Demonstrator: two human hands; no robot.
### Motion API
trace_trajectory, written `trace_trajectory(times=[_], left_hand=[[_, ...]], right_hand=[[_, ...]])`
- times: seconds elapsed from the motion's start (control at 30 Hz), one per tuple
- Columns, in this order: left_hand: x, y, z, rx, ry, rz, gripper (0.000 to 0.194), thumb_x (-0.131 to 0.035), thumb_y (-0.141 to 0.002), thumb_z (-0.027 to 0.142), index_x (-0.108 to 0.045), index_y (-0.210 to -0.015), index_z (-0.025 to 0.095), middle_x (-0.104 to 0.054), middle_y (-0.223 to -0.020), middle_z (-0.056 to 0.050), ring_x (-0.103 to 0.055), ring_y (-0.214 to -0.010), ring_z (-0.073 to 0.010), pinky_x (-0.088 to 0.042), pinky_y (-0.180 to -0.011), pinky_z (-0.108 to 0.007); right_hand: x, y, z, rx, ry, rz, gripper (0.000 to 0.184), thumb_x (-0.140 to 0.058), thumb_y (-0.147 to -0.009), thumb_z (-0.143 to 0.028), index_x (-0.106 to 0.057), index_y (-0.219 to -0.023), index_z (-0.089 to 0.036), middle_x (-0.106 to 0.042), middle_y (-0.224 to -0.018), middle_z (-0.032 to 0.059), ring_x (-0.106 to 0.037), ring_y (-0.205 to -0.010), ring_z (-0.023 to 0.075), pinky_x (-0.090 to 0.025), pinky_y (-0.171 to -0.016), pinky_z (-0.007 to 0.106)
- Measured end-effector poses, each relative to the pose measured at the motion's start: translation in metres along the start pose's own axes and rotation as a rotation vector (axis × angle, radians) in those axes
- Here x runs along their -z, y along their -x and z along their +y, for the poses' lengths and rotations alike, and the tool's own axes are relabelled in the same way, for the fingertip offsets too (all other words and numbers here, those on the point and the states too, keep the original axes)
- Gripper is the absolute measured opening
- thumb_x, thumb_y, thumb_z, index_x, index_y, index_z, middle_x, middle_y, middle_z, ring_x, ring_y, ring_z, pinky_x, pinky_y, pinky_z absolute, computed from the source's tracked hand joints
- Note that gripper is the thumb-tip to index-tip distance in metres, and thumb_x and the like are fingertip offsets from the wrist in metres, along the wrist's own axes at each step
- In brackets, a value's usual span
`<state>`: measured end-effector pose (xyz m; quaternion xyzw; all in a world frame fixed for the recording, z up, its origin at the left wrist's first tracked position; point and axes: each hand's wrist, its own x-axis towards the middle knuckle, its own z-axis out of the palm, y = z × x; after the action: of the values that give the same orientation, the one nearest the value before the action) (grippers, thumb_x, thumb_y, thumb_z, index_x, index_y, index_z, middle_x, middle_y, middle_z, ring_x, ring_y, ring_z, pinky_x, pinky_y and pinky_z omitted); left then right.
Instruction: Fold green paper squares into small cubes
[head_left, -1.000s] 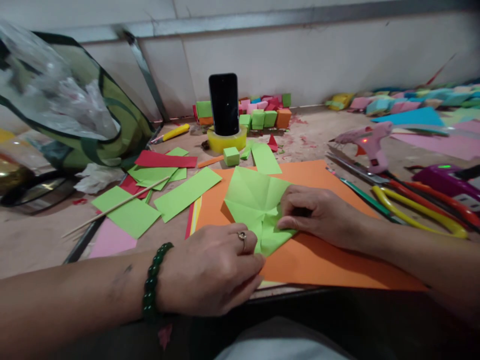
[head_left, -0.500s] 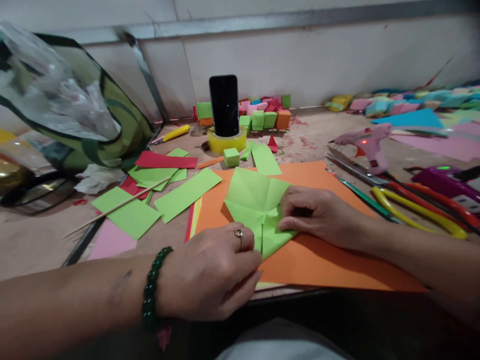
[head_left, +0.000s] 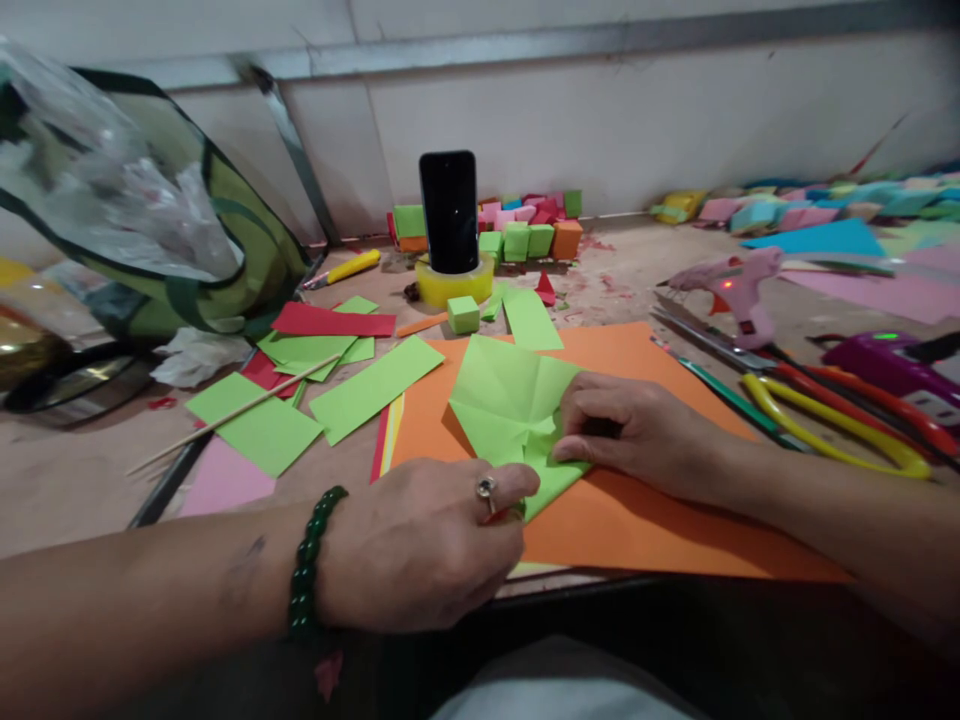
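Note:
A creased light green sheet of paper (head_left: 506,390), partly folded, lies on a stack of orange paper (head_left: 630,520). My right hand (head_left: 622,425) pinches its right edge between thumb and bent fingers. At the lower left corner of the green paper is my left hand (head_left: 450,540), with a ring and a green bead bracelet (head_left: 307,565) on the wrist. Its index finger reaches over the paper while the other fingers curl under, closed on the near edge. The fingertips of the left hand are partly hidden.
Cut green strips (head_left: 375,388), a wooden stick (head_left: 236,412) and a bag (head_left: 225,200) are on the left. Behind stand a phone (head_left: 450,212) on a tape roll (head_left: 454,285) and a green cube (head_left: 463,315). Scissors (head_left: 840,430) and a pink glue gun (head_left: 750,285) lie right.
My left index finger has stretched out to the right over the paper, and the left hand has shifted slightly. My right hand has stayed on the green paper.

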<state>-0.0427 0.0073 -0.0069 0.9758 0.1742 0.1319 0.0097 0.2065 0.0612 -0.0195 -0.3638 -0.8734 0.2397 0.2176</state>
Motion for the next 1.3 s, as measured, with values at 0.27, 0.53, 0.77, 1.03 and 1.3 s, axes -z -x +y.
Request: trace_trajectory(times=[0.27,0.53,0.77,1.03,1.3], left_hand=[[-0.002,-0.002,-0.004,-0.092,0.02,0.073,0.021,-0.046,-0.088,0.015,-0.06,-0.072,0.014,-0.069,-0.087,-0.007,-0.057,-0.067,-0.0147,-0.051,-0.062,-0.026],[-0.001,-0.004,-0.002,-0.066,0.044,0.036,0.021,-0.04,-0.091,0.016,-0.059,-0.084,0.014,-0.065,-0.077,-0.006,-0.058,-0.067,-0.0141,-0.052,-0.063,-0.026],[-0.001,-0.003,-0.002,-0.04,0.041,0.009,0.019,-0.044,-0.091,0.019,-0.061,-0.097,0.014,-0.066,-0.085,-0.006,-0.058,-0.072,-0.0158,-0.049,-0.061,-0.028],[0.002,-0.004,0.003,0.047,0.054,-0.008,0.029,-0.044,-0.091,0.02,-0.054,-0.117,0.01,-0.06,-0.084,-0.005,-0.051,-0.072,-0.0172,-0.044,-0.061,-0.03],[0.01,-0.007,0.003,0.127,0.233,-0.126,0.022,-0.045,-0.088,0.019,-0.063,-0.1,0.017,-0.056,-0.086,-0.006,-0.051,-0.077,-0.0178,-0.043,-0.064,-0.029]], right_hand=[[-0.001,0.0,-0.001,-0.014,-0.002,0.001,0.024,-0.064,-0.083,-0.033,-0.057,-0.067,-0.018,-0.055,-0.073,0.001,-0.052,-0.065,0.0119,-0.041,-0.061,0.024],[-0.001,0.0,-0.001,-0.014,0.017,0.008,0.024,-0.064,-0.083,-0.033,-0.057,-0.066,-0.018,-0.055,-0.073,0.001,-0.052,-0.065,0.0119,-0.041,-0.06,0.024],[-0.001,0.0,0.0,-0.008,0.015,0.005,0.023,-0.063,-0.083,-0.034,-0.057,-0.067,-0.018,-0.055,-0.073,0.0009,-0.052,-0.065,0.0119,-0.041,-0.06,0.024],[0.0,0.001,-0.002,-0.006,0.022,0.012,0.022,-0.063,-0.083,-0.032,-0.057,-0.067,-0.018,-0.055,-0.074,0.0011,-0.053,-0.066,0.0124,-0.041,-0.062,0.024],[0.001,0.0,-0.003,-0.009,0.014,-0.005,0.022,-0.063,-0.083,-0.033,-0.056,-0.068,-0.018,-0.055,-0.074,0.0012,-0.052,-0.066,0.0119,-0.042,-0.061,0.023]])
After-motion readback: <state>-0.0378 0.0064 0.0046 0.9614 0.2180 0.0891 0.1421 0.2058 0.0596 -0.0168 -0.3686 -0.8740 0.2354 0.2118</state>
